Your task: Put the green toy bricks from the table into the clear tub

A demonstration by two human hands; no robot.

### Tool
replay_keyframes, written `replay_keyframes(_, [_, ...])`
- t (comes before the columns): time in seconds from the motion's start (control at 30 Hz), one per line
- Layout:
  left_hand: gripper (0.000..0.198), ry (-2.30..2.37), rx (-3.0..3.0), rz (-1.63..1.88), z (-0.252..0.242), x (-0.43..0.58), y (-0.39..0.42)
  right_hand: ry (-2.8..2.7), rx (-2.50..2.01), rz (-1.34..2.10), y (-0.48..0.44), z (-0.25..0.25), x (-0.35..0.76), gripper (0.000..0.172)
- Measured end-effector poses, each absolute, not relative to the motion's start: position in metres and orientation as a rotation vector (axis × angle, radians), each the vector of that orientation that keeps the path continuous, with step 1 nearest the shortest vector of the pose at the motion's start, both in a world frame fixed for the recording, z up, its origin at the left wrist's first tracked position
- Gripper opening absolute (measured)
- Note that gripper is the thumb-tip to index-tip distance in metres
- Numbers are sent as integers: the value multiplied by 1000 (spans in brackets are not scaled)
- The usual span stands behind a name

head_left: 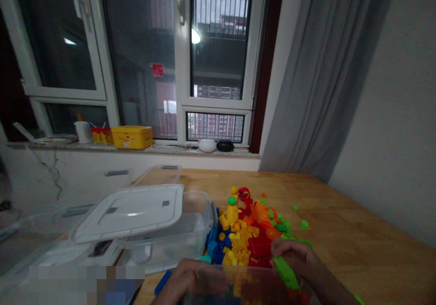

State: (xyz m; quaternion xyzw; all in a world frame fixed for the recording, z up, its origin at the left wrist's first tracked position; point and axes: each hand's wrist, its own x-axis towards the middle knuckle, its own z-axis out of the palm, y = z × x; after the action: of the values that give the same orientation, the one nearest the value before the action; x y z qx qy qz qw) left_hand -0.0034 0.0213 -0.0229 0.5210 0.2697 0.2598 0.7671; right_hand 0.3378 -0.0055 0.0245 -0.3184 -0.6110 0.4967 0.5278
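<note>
My right hand (299,257) is closed on a bright green toy block (286,273), at the right of a clear plastic box (252,268) near the bottom edge. At the box's left side is my left hand (195,277); its fingers look dim and blurred, so I cannot make out their grip. Beyond the box lies a pile of toy blocks grouped roughly by colour: blue blocks (214,241), yellow blocks (238,241), red blocks (259,247), orange blocks (260,212) and green blocks (282,223). A long blue block (162,282) lies left of my left hand.
A large clear bin (184,248) stands left of the pile, with a white lid (132,212) tilted across it. The wooden table (340,218) extends right toward the wall. On the windowsill behind sits a yellow box (132,138). A grey curtain (306,78) hangs at the right.
</note>
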Motion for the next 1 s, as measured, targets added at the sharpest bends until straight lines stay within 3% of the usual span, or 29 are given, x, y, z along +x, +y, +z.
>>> replay_keyframes(0.3, [28,572,1144,514,-26,-7,30,-1415,-625,1349,-8,23,336,12])
replay_keyframes(0.53, [24,616,1178,683,-6,-4,12,-1664,-537,1413,-3,10,339,11])
replay_keyframes(0.73, [32,509,1130,517,-7,-5,19,-1653,-528,1491,-2,9,338,12])
replay_keyframes(1.0, [21,626,1090,518,-12,4,23,-1649,-470,1538,0,9,338,12])
